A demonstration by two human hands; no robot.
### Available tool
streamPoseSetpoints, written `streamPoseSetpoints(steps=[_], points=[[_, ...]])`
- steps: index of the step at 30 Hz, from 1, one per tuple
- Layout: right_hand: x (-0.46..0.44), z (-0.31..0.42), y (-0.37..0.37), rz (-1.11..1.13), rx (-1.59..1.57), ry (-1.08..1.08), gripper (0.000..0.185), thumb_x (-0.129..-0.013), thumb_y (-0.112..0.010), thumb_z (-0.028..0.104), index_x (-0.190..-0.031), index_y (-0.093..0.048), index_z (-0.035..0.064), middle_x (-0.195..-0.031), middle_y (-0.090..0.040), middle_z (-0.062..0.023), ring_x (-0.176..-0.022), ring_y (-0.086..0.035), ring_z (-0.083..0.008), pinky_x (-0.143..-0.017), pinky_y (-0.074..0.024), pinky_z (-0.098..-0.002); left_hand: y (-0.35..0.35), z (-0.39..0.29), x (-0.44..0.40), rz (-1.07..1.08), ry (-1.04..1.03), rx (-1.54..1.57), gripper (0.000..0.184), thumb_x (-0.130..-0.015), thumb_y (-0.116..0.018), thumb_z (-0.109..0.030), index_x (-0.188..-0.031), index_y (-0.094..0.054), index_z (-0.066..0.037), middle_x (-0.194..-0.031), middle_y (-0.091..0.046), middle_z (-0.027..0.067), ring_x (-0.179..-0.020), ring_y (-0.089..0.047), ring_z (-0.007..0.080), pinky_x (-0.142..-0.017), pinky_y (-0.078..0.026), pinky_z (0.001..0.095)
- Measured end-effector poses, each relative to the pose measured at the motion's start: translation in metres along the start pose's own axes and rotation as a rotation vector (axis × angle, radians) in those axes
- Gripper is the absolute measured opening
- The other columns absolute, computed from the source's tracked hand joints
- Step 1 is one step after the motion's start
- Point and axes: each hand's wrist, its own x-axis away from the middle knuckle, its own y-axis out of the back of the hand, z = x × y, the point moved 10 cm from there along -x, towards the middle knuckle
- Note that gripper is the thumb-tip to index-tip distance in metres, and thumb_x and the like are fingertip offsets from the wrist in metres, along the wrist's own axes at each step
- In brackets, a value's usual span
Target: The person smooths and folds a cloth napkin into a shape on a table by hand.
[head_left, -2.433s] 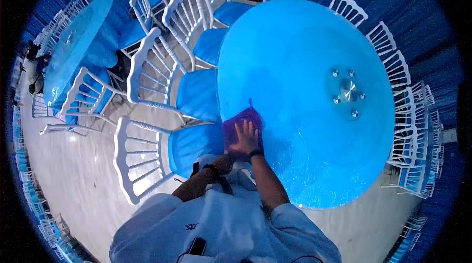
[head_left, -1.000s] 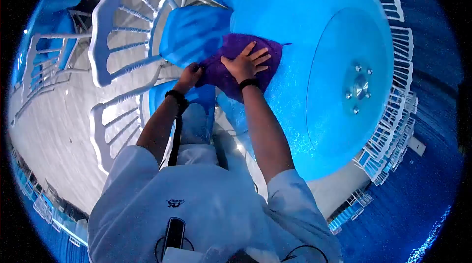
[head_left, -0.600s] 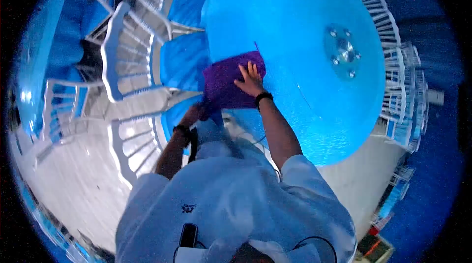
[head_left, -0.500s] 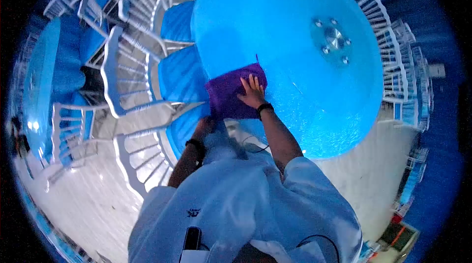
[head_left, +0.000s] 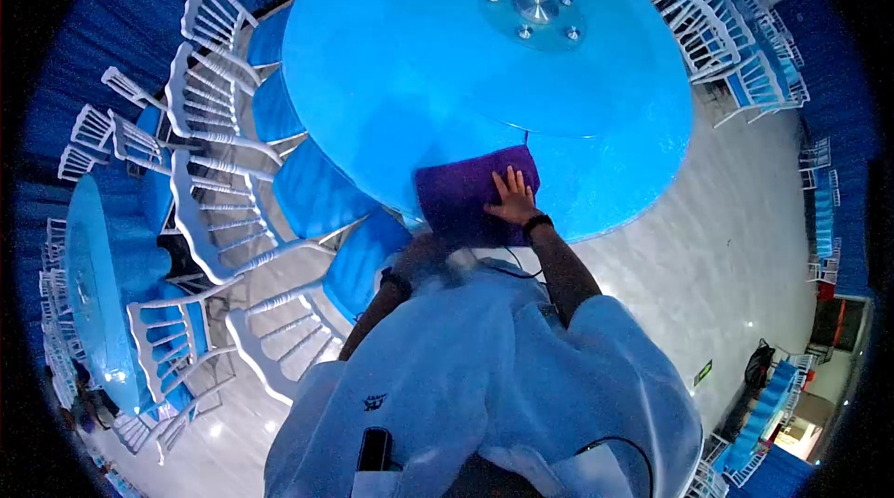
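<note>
A purple cloth [head_left: 466, 193] lies at the near edge of the round blue table [head_left: 372, 70], its lower part at the rim. A thin dark strand [head_left: 527, 138] sticks up from its upper right corner. My right hand [head_left: 510, 199] rests flat on the cloth's right side, fingers spread. Low at the cloth's left corner is my left hand [head_left: 426, 250], in shadow, close to or touching its lower edge; its fingers are hidden. Both wrists wear dark bands.
A round glass piece with shiny metal discs [head_left: 535, 6] sits toward the table's far side. White spindle-back chairs with blue seats [head_left: 317, 183] line the left, and more chairs [head_left: 684, 9] stand at the far right. Another blue table [head_left: 88, 284] is at far left.
My view has turned, so the table appears further left and up. Both hands and the cloth show slightly lower and right in view. My right hand stays flat on the cloth.
</note>
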Motion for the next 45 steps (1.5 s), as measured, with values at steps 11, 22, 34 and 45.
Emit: streamPoseSetpoints(steps=[11, 22, 34, 45], points=[[-0.003, 0.118, -0.049, -0.016, 0.298, 0.134, 0.095, -0.084, -0.043, 0.063, -0.145, 0.006, 0.0092, -0.144, 0.017, -0.0316, -0.132, 0.013, -0.0540, -0.099, -0.0063, -0.0704, 0.017, 0.063, 0.063, 0.034, 0.100, -0.206, 0.029, -0.082, -0.057, -0.016, -0.109, -0.057, -0.006, -0.090, -0.063, 0.0184, -0.091, -0.059, 0.0357, -0.081, -0.047, 0.0423], [-0.072, 0.157, -0.033, 0.056, 0.234, -0.120, 0.098, -0.081, -0.036, 0.072, -0.145, 0.011, 0.0147, -0.145, 0.022, -0.0275, -0.132, 0.018, -0.0510, -0.100, -0.0014, -0.0694, 0.154, -0.024, 0.039, -0.156, 0.213, 0.749, 0.023, -0.086, -0.058, -0.010, -0.108, -0.057, -0.004, -0.098, -0.060, 0.0121, -0.091, -0.058, 0.0261, -0.080, -0.046, 0.0363], [-0.079, 0.149, -0.022, -0.067, 0.193, -0.022, 0.096, -0.078, -0.048, 0.067, -0.146, 0.003, 0.0234, -0.149, 0.012, -0.0227, -0.136, 0.010, -0.0467, -0.104, -0.0062, -0.0652, 0.192, -0.398, 0.084, 0.563, -1.171, 0.677, 0.037, -0.093, -0.051, -0.022, -0.122, -0.049, 0.001, -0.111, -0.054, 0.0174, -0.100, -0.054, 0.0298, -0.086, -0.042, 0.0388], [-0.030, 0.101, -0.022, -0.108, 0.181, 0.228, 0.078, -0.086, -0.046, 0.054, -0.147, -0.009, 0.0211, -0.152, 0.000, -0.0159, -0.139, -0.001, -0.0393, -0.108, -0.0124, -0.0566, 0.077, -0.470, 0.080, 0.643, -1.138, 0.654, 0.025, -0.087, -0.059, -0.021, -0.099, -0.057, 0.001, -0.089, -0.056, 0.0139, -0.082, -0.057, 0.0260, -0.069, -0.045, 0.0350]])
